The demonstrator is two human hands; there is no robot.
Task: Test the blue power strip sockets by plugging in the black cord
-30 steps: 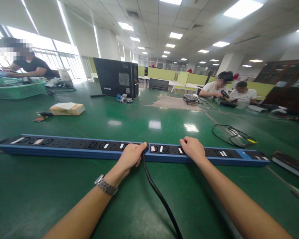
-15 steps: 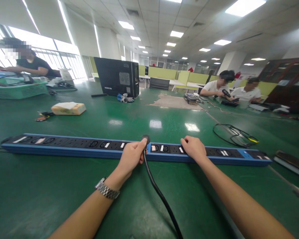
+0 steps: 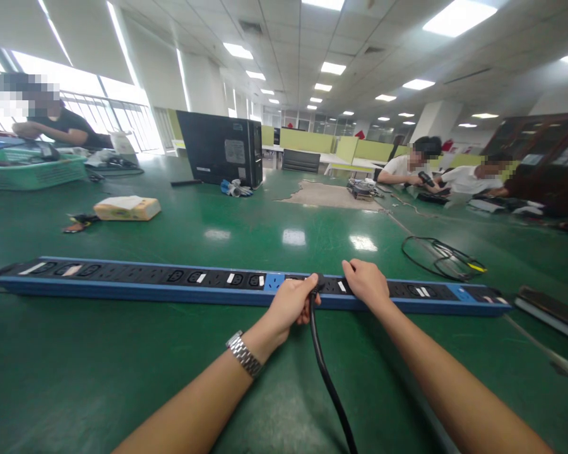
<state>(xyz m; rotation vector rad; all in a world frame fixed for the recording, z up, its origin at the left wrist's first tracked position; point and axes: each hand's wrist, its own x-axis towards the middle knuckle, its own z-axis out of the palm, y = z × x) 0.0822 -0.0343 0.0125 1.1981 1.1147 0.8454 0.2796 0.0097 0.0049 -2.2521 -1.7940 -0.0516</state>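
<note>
A long blue power strip [image 3: 137, 291] with black sockets and white labels lies across the green table. My left hand [image 3: 291, 301], with a metal watch at the wrist, is closed around a black plug [image 3: 318, 284] held at the sockets right of the strip's blue middle section. Whether its pins sit inside a socket is hidden. From the plug a thick black cable [image 3: 325, 372] runs down toward me. My right hand [image 3: 366, 282] is closed over the strip a little farther right, its fingers curled on the far side and partly hidden.
Behind the strip are a tissue pack [image 3: 127, 208], a black computer case [image 3: 220, 151], gloves [image 3: 236, 188] and a coiled black cable [image 3: 442, 257]. A green basket [image 3: 33, 173] stands at the left. A dark flat object [image 3: 549, 306] lies right of the strip. Several people sit around the table.
My left hand has moved right along the strip with the plug, from the blue middle section to sockets nearer my right hand. My right hand stays in place on the strip.
</note>
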